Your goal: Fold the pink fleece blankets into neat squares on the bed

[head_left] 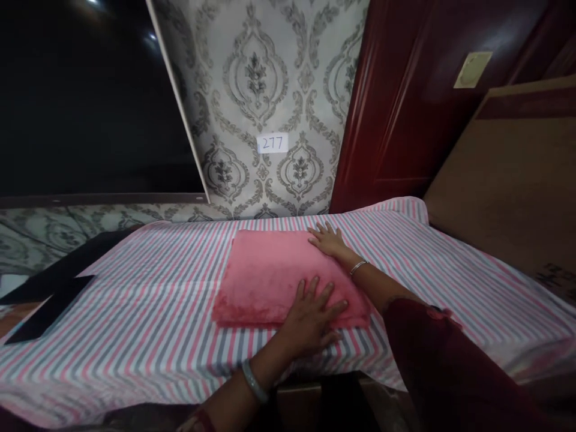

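Observation:
A folded pink plush blanket lies flat on a striped cloth, its layered near edge facing me. My left hand rests on the blanket's near edge, right of its middle, with fingers spread and a bangle on the wrist. Farther back, my right hand lies at the blanket's far right corner, fingers apart. Both palms face down, and neither hand grips anything. Part of the blanket's right side is hidden under my right forearm.
Pink, grey and white striped cloth covers the table. A large dark screen stands at the back left, and a cardboard box on the right. Dark flat pieces lie at the left. A paper marked 277 is on the wall.

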{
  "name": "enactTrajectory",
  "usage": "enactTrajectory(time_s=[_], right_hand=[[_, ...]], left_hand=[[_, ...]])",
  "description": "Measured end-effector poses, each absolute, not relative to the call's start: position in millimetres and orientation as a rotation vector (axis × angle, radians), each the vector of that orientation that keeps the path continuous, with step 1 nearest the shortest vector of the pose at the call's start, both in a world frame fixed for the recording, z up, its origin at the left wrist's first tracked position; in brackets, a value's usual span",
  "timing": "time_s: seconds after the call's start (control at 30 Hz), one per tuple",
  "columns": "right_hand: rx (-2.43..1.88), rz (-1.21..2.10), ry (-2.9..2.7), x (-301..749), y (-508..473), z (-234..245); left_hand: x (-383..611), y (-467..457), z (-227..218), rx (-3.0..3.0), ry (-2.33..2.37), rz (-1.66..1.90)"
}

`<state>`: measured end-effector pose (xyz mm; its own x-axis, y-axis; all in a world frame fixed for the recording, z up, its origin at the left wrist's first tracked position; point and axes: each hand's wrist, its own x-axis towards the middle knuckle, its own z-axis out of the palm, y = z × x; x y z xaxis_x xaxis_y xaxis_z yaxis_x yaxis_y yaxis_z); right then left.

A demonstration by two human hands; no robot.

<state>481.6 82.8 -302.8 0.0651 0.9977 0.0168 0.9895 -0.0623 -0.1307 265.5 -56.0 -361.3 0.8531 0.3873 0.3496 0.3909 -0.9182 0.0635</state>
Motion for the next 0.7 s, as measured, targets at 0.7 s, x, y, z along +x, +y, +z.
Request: enactTrajectory(time_s=[0.7], right_hand=[[-1.514,0.335,-2.61,301.6,143.2,-306.8]], left_hand=[[142.8,-63.0,-381.2,-2.619,-1.177,-0.702]])
